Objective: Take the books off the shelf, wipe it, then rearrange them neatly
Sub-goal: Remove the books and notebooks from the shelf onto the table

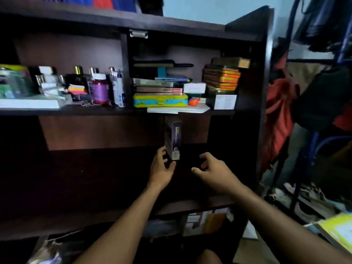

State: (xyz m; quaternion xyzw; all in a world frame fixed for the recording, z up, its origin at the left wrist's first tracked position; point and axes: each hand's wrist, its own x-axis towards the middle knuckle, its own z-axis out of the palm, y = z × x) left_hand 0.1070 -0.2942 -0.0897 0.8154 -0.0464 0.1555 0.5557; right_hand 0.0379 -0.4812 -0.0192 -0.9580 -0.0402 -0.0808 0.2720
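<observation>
A: Where is the book now?

B: It stands upright on the dark middle shelf, right under the yellow and blue case that lies on the upper shelf board. Its purple spine faces out; its top reaches up to the underside of that board.

A: Who has it?

B: The left hand grips its lower end, below the case, fingers curled round the left side and the thumb against the bottom right corner.

A: And the other hand?

B: The right hand hovers just to the right of the book, lower than the case, fingers loosely curled and holding nothing. It does not touch the book.

A: What else sits near that case?

B: Directly above it lie flat books in a pile. To the right of the case there is a small orange thing, then a white box with a stack of orange-edged tins on top. To the left of the case stand a white bottle and a purple-labelled jar. Under the case a few white sheets stick out past the board's edge.
</observation>
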